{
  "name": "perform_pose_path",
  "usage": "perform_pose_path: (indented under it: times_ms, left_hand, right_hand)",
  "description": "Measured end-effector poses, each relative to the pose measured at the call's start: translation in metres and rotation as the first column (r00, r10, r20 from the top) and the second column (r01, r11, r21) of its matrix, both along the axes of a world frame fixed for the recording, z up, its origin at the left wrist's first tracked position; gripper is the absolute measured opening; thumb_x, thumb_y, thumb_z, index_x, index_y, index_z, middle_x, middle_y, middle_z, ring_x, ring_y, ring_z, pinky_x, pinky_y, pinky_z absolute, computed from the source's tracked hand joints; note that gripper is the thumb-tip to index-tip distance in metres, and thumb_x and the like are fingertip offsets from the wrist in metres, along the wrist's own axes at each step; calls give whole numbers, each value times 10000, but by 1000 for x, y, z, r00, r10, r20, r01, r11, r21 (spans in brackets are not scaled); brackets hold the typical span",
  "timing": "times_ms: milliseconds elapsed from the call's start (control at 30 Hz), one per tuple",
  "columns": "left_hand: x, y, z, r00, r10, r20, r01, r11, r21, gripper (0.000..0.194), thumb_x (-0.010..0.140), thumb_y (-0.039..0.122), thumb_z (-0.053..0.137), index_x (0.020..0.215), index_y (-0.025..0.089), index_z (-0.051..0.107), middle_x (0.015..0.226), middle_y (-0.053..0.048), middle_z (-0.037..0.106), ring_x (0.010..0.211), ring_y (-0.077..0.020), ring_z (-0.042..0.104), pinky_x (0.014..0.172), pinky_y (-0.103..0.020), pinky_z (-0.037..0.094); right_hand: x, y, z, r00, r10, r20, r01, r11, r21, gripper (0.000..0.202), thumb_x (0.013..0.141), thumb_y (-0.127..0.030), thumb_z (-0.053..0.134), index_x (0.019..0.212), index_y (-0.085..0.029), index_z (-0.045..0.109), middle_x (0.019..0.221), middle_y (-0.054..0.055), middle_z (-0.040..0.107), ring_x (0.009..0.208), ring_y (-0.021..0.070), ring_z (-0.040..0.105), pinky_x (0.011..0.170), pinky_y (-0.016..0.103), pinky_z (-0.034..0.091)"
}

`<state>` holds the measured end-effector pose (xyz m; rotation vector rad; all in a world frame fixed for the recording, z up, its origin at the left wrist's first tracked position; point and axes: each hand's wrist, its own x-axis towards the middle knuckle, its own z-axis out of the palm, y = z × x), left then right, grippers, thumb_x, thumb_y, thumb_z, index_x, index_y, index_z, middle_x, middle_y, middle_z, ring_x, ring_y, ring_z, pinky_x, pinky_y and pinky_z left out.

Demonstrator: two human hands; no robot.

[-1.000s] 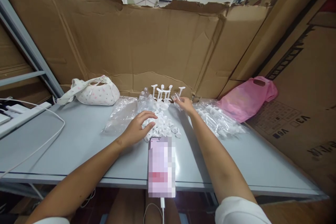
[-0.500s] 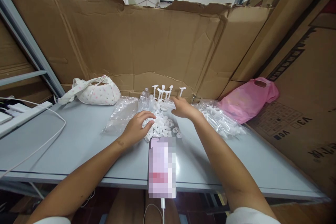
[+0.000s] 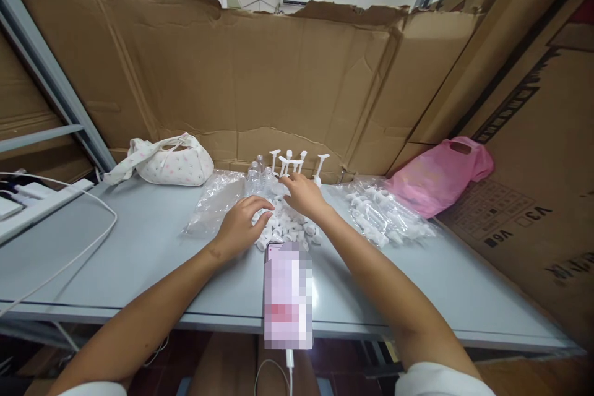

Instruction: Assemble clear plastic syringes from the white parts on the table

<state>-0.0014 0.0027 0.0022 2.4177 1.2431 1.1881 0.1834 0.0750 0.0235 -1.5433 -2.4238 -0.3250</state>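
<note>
My left hand [image 3: 245, 223] rests at the left edge of a pile of small white plastic caps [image 3: 290, 223]. Its fingers are curved, with a gap between thumb and index finger and nothing visible in it. Over the back of the pile reaches my right hand [image 3: 305, 195], fingertips pointing left, thumb and fingers apart. I see nothing held in it, though its inner side is partly hidden. Just beyond its fingertips stand clear plastic bottles [image 3: 265, 180]. Several white pump heads [image 3: 288, 162] rise upright behind the right hand.
A phone [image 3: 288, 297] with a cable stands at the table's front edge. Clear plastic bags lie left [image 3: 216, 198] and right [image 3: 387, 210], the right one holding white parts. A pink bag [image 3: 440, 176], a white fabric bag [image 3: 174, 161] and a power strip [image 3: 44, 210] surround the area. Cardboard [image 3: 297, 80] walls the back.
My right hand has moved left and slightly nearer, from beside the pump heads to over the back of the cap pile. My left hand has stayed in place.
</note>
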Motion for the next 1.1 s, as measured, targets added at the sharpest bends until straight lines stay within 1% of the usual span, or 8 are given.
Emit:
perform_pose_path:
  times_ms: [133,333,500,633,767,900,1000,1100]
  left_hand:
    - [0,0,0,1000,-1,16,1,1000,7,173,893,267,481,921,231,648,1017,-36,666,1003,-203,594,921,-370,445]
    - [-2,2,-1,1000,3,19,-3,1000,-5,179,897,265,474,926,233,648,1034,-36,664,1018,-206,586,928,-380,441]
    - [-2,2,-2,1000,6,12,-6,1000,-7,180,903,274,469,945,230,638,1047,-36,661,1016,-205,584,931,-387,440]
    - [-2,3,-3,1000,17,12,-17,1000,-3,191,905,287,462,944,235,641,1044,-35,665,1025,-208,585,936,-384,440]
    - [-3,5,-4,1000,19,11,-19,1000,8,191,903,290,464,945,236,642,1039,-37,665,1022,-210,588,935,-384,442]
    - [-3,5,-4,1000,14,12,-15,1000,11,183,903,281,468,944,235,640,1040,-37,662,1017,-207,587,934,-382,440]
    - [-3,4,-3,1000,13,10,-13,1000,4,182,903,278,468,939,232,641,1040,-38,662,1017,-207,584,932,-382,438]
    - [-3,4,-2,1000,8,9,-8,1000,-1,178,901,269,472,941,230,641,1043,-36,660,1011,-205,581,928,-382,437]
  right_hand:
    - [-2,-2,-4,999,34,-14,-34,999,0,378,832,-163,562,1207,-208,564,1150,141,577,1050,278,567,801,336,440]
    - [4,-4,3,993,88,-78,-99,984,-148,426,794,-157,608,1218,-189,576,1105,132,586,992,262,599,801,324,452]
    - [4,-1,11,979,89,-185,-101,993,-56,483,788,-83,562,1260,-184,550,1170,143,525,1131,273,523,919,362,413]
    - [0,9,6,968,99,-231,-126,987,-102,533,747,-58,561,1265,-175,510,1194,143,510,1141,272,511,941,386,400]
    - [-6,21,0,951,80,-300,-134,977,-164,525,713,-79,605,1219,-122,471,1179,171,573,1105,287,541,889,381,433]
    - [-10,32,-5,939,60,-338,-126,976,-178,471,762,-165,628,1206,-116,478,1152,163,619,1050,266,590,849,345,452]
    - [-10,36,-9,929,42,-368,-117,976,-184,510,791,-214,636,1260,-115,463,1184,169,622,1026,244,613,838,323,457]
    - [-5,33,-12,922,23,-387,-105,975,-193,587,800,-234,646,1333,-125,424,1216,182,619,976,227,641,812,305,462]
